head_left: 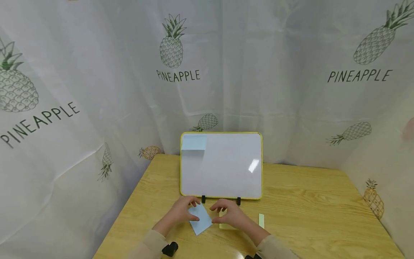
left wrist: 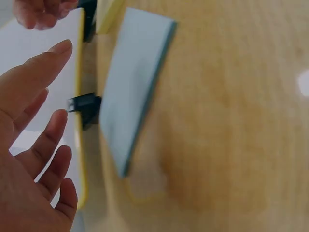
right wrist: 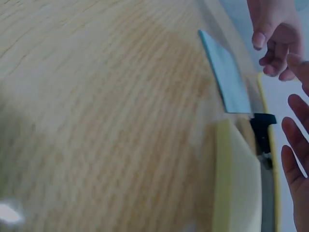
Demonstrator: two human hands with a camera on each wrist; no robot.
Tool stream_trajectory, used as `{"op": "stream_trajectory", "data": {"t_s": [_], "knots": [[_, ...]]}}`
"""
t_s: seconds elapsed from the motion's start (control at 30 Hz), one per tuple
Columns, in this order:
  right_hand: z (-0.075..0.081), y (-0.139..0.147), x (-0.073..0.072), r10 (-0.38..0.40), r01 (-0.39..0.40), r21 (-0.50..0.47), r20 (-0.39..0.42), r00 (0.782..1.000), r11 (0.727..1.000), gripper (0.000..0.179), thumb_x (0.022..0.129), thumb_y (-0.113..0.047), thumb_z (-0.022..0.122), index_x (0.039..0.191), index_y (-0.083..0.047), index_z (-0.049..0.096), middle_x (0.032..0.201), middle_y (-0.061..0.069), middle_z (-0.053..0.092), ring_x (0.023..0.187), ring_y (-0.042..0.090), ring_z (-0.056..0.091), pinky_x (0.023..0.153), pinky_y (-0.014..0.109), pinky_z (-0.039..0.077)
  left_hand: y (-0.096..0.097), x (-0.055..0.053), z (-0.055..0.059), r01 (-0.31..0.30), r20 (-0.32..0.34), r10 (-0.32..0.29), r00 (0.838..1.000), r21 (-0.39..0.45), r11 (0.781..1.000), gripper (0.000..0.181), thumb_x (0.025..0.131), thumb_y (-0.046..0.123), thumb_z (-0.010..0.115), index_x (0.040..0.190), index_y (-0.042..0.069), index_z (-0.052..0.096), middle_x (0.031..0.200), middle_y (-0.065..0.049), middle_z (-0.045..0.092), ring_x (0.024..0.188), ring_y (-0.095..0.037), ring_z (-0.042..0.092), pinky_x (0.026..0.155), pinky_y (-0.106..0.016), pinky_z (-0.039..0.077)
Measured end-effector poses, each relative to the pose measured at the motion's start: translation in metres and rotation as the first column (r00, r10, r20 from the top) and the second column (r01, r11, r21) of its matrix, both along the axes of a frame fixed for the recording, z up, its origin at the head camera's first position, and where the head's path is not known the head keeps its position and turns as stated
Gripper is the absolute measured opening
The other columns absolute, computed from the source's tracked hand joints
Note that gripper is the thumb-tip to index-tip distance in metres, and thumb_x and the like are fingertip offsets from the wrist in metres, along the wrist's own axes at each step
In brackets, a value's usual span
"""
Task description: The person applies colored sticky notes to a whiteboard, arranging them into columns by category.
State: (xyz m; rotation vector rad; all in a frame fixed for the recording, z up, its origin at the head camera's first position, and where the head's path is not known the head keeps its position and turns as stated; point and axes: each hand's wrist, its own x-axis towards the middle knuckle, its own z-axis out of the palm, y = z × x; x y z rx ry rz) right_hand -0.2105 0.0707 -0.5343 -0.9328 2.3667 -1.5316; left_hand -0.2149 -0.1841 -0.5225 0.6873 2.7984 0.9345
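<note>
A thick pad of light blue sticky notes (head_left: 201,223) lies turned at an angle on the wooden table, with its edge showing in the left wrist view. My left hand (head_left: 183,210) hovers over its left side, fingers loosely bent and holding nothing. To its right is my right hand (head_left: 231,214), thumb and fingers apart, close to the blue pad's right corner. Beneath the right hand a pale yellow sticky pad (right wrist: 241,179) sits partly hidden in the head view. Both wrist views show bare space between each hand's fingers and the pads.
A yellow-framed whiteboard (head_left: 226,169) stands behind the hands on black feet (head_left: 238,201). One light blue note (head_left: 194,142) sticks to its upper left corner. A narrow pale green strip pad (head_left: 261,220) lies right of the yellow pad. Pineapple-print curtains (head_left: 252,72) surround the table.
</note>
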Motion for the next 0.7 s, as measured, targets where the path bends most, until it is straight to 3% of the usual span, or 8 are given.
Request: {"op": "stream_trajectory", "data": {"t_s": [0.23,0.5,0.7], "knots": [[-0.019,-0.016,0.001,0.044,-0.044,-0.012,-0.031,0.999,0.999,0.036,0.074,-0.013,0.087,0.106,-0.007,0.073,0.104,0.001,0.066,0.092,0.027,0.059,0.081,0.037,0.048,-0.005,0.01,-0.02,-0.009,-0.031,0.008,0.999,-0.009,1.0,0.048,0.063,0.026,0.093,0.102,0.019,0.066,0.095,0.007,0.057,0.099,-0.021,0.047,0.084,-0.042,0.039],[-0.034,-0.027,0.002,-0.024,0.026,-0.029,0.065,0.998,0.999,0.035,0.073,-0.014,0.087,0.104,-0.01,0.074,0.107,-0.002,0.066,0.1,0.022,0.059,0.086,0.033,0.048,-0.011,0.008,-0.037,0.054,-0.036,-0.055,0.998,-0.023,0.998,0.047,0.064,0.03,0.092,0.101,0.023,0.065,0.097,0.011,0.054,0.094,-0.014,0.043,0.08,-0.033,0.039],[-0.044,-0.028,0.005,-0.068,0.068,0.028,0.012,0.998,0.997,0.033,0.071,-0.018,0.089,0.101,-0.016,0.075,0.106,-0.007,0.066,0.1,0.013,0.057,0.086,0.03,0.048,-0.011,0.008,-0.04,0.03,-0.004,-0.03,1.0,-0.02,0.999,0.045,0.064,0.029,0.092,0.1,0.024,0.064,0.099,0.009,0.052,0.095,-0.016,0.043,0.081,-0.034,0.04]]}}
